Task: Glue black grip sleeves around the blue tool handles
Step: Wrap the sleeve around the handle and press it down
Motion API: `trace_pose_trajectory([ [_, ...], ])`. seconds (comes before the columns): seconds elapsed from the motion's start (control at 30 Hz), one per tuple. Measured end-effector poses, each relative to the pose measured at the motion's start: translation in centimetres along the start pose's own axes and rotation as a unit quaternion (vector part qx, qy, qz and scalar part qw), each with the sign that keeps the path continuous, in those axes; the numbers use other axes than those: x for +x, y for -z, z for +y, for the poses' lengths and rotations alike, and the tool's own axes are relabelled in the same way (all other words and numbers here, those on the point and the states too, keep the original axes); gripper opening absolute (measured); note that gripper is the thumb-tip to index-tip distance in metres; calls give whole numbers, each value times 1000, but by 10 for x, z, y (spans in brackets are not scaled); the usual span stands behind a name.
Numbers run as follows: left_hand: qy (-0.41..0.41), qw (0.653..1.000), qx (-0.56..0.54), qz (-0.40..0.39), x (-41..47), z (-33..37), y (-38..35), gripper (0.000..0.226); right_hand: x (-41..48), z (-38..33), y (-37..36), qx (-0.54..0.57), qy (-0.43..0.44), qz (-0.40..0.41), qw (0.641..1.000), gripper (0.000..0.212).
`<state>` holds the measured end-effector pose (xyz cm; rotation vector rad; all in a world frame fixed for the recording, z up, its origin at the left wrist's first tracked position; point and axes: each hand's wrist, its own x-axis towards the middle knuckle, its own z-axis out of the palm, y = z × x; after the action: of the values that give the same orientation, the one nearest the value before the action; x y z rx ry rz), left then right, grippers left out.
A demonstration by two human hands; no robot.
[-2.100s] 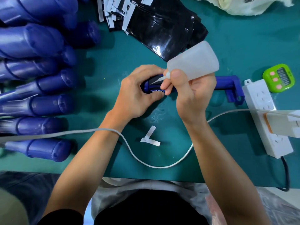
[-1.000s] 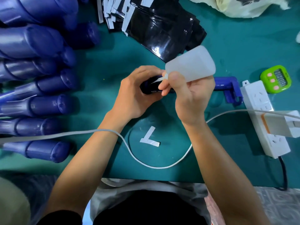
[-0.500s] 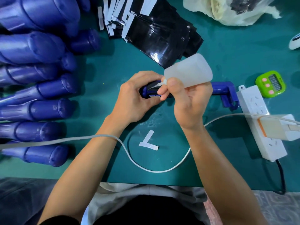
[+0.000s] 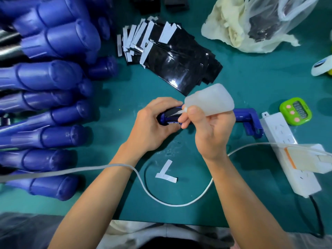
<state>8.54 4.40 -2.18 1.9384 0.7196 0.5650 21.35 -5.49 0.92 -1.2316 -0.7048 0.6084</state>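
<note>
Teal mat (image 4: 251,83) at centre: left hand (image 4: 152,128) closed around blue tool handle (image 4: 167,119), black grip sleeve (image 4: 172,112) partly on it. Right hand (image 4: 212,130) gripping translucent glue bottle (image 4: 210,101), nozzle touching sleeve. White cable (image 4: 161,198) crosses left wrist and loops near the mat's edge. Stack of black sleeves (image 4: 179,62) behind; blue handles (image 4: 48,137) piled left, count uncertain. Two paper strips (image 4: 166,175). Plastic bag (image 4: 260,24) holds pale and dark material. Power strip (image 4: 280,141), green timer (image 4: 295,111) right.
</note>
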Motion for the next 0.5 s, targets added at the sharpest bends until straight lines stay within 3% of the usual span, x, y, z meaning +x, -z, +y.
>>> trace_pose_trajectory([
  [0.5,18,1000,-8,11,0,-1,2,55,2,-2,2,-12,16,4,1000,25],
])
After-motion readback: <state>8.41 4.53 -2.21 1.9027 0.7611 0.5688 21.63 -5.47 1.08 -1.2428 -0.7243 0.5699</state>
